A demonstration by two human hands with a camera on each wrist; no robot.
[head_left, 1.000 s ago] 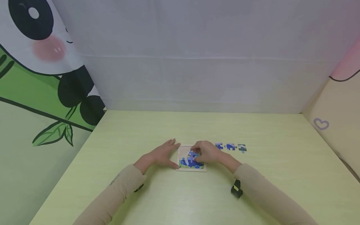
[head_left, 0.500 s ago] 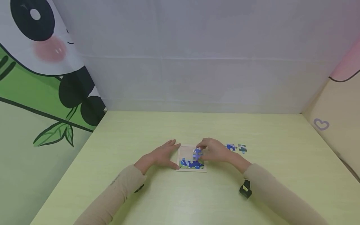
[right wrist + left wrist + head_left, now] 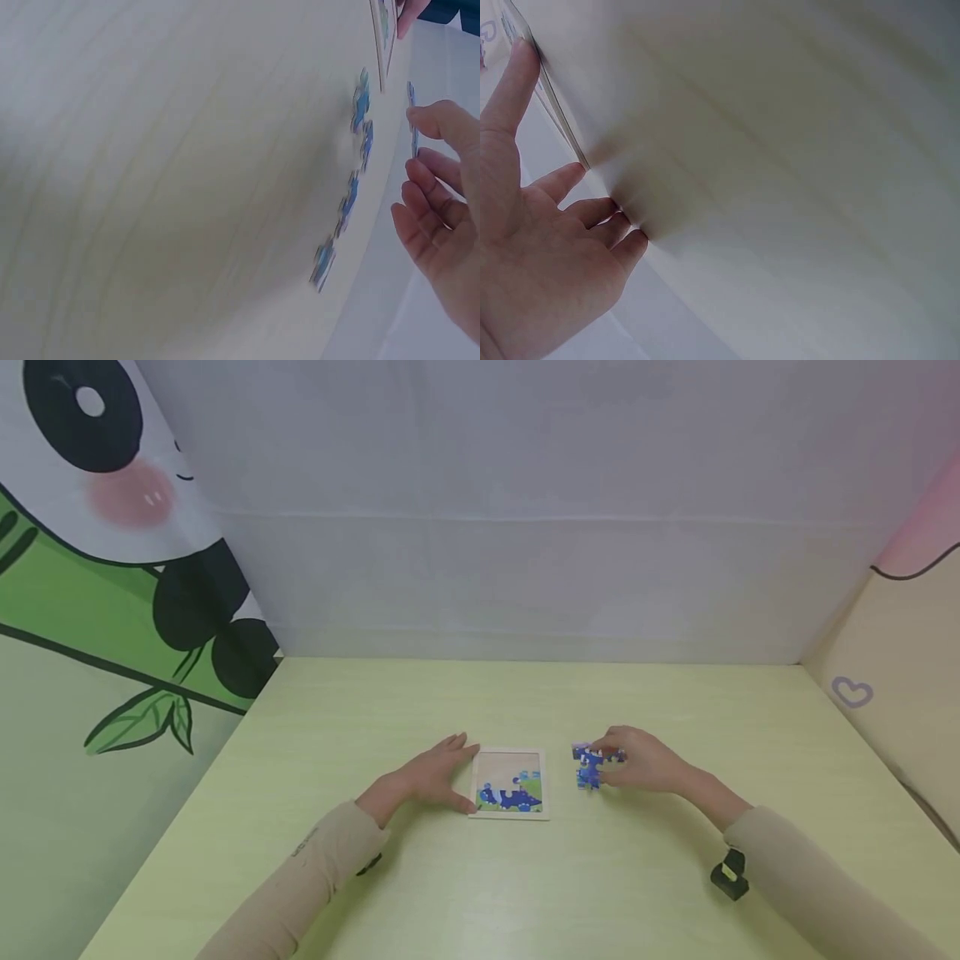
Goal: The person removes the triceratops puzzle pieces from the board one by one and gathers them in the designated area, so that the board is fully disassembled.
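Cannot make out pictures on blurred puzzle pieces [image 3: 347, 204] beside the right hand [image 3: 648, 762], nor read tiny sleeve print [image 3: 306, 839] behind the left hand [image 3: 431, 774].

This looks like a small booth walled in around one desk [image 3: 480, 885]; whether it stands in a home, a school or a studio cannot be told. A pale, creased sheet [image 3: 480, 568] hangs along the desk's far edge, from its far left corner to its far right corner. Beyond the left edge a wall [image 3: 45, 760] bears a large cartoon: a black eye [image 3: 63, 431], a pink cheek [image 3: 127, 493], a green band [image 3: 97, 589] and a leaf [image 3: 135, 727]. Beyond the right edge, a cream and pink panel [image 3: 915, 635] carries a purple heart [image 3: 835, 686]. On the desk lies a bright picture puzzle [image 3: 510, 799], and a small black device [image 3: 720, 880] shows by the right sleeve [image 3: 817, 877].
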